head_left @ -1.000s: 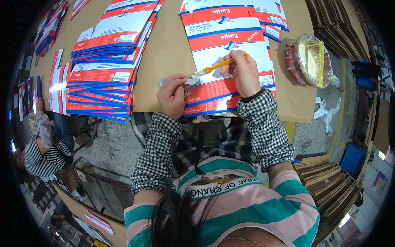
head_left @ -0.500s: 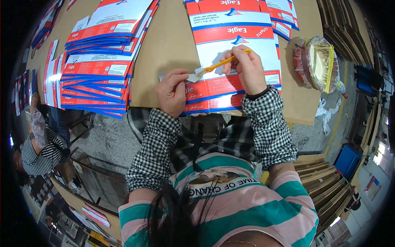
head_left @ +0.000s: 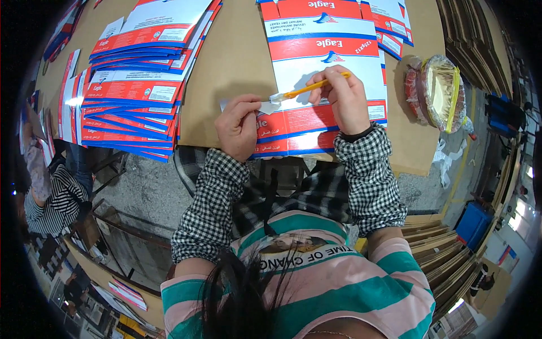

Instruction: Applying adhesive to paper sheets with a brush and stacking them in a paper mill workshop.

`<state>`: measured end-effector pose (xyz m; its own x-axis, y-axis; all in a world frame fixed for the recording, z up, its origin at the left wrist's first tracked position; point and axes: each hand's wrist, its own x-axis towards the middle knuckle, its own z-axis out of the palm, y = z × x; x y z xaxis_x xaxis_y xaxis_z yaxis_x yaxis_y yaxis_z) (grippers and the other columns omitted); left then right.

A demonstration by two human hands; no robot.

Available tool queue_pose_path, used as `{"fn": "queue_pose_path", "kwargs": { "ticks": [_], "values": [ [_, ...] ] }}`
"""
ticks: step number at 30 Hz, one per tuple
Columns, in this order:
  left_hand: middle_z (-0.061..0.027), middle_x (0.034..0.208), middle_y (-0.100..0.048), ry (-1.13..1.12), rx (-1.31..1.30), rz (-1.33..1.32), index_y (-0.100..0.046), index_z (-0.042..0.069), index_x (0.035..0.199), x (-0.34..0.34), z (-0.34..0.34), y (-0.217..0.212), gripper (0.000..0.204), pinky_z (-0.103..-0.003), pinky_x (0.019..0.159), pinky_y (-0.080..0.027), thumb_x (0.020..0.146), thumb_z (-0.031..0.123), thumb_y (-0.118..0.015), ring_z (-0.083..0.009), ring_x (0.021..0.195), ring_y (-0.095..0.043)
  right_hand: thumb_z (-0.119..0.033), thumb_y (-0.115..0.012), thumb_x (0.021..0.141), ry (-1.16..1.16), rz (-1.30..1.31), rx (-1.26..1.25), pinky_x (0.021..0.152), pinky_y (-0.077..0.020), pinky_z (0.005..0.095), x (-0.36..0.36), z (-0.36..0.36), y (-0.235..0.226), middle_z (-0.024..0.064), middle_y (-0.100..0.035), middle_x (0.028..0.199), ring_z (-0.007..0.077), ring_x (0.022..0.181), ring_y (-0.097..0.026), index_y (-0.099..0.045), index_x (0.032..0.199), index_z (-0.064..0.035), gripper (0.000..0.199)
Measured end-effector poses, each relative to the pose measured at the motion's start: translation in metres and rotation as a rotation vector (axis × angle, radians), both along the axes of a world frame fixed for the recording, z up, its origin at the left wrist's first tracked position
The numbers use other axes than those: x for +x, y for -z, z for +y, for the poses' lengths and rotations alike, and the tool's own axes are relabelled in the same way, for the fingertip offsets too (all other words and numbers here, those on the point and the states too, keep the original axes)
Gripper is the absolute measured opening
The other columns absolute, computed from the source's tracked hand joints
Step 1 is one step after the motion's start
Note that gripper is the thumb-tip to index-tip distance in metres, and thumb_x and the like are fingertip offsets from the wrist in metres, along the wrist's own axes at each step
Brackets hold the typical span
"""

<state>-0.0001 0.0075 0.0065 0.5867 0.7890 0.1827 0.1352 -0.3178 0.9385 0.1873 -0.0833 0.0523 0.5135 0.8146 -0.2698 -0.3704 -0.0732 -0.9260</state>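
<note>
Here on the flat brown tabletop (head_left: 226, 62), a fanned pile of red-white-blue cardboard blanks (head_left: 135, 87) lies left, a flat red-white-blue cardboard sheet (head_left: 327, 65) sits centre, and a round, red, plastic-wrapped tub (head_left: 414, 93) stands right.

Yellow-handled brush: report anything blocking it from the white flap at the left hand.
Nothing visible stands between the brush in the right hand and the white flap. The left hand holds the flap just left of the bristles.
</note>
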Motion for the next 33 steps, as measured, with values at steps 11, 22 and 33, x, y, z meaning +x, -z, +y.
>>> {"fn": "queue_pose_path", "kwargs": {
  "ticks": [11, 22, 33],
  "values": [
    [-0.0142, 0.090, -0.062, -0.002, 0.024, -0.007, -0.059, -0.003, 0.080, 0.000, 0.000, 0.001, 0.012, -0.029, 0.072, -0.049, 0.076, -0.006, -0.048, -0.0235, 0.082, -0.061, -0.016, -0.042, 0.090, -0.091, -0.020, -0.016, 0.057, -0.0468, 0.0224, 0.000, -0.003, -0.002, 0.0118, -0.060, 0.079, 0.0115, 0.059, -0.056, -0.052, 0.083, 0.0006, 0.021],
    [-0.0142, 0.092, -0.062, 0.006, 0.075, 0.000, -0.059, -0.003, 0.081, 0.000, 0.002, 0.000, 0.011, -0.029, 0.072, -0.049, 0.077, -0.004, -0.048, -0.0239, 0.083, -0.061, -0.016, -0.042, 0.090, -0.090, -0.081, -0.029, 0.058, -0.0466, 0.0229, -0.001, -0.004, -0.007, 0.0114, -0.059, 0.080, 0.0119, 0.061, -0.056, -0.052, 0.082, 0.0014, 0.021],
    [-0.0146, 0.091, -0.062, 0.001, 0.055, 0.001, -0.059, -0.003, 0.082, -0.001, 0.001, -0.001, 0.013, -0.029, 0.072, -0.050, 0.076, -0.004, -0.048, -0.0239, 0.082, -0.061, -0.014, -0.043, 0.089, -0.085, -0.190, -0.040, 0.059, -0.0458, 0.0220, -0.008, -0.002, -0.018, 0.0084, -0.058, 0.077, 0.0107, 0.061, -0.055, -0.053, 0.081, 0.0021, 0.021]
  ]
}}
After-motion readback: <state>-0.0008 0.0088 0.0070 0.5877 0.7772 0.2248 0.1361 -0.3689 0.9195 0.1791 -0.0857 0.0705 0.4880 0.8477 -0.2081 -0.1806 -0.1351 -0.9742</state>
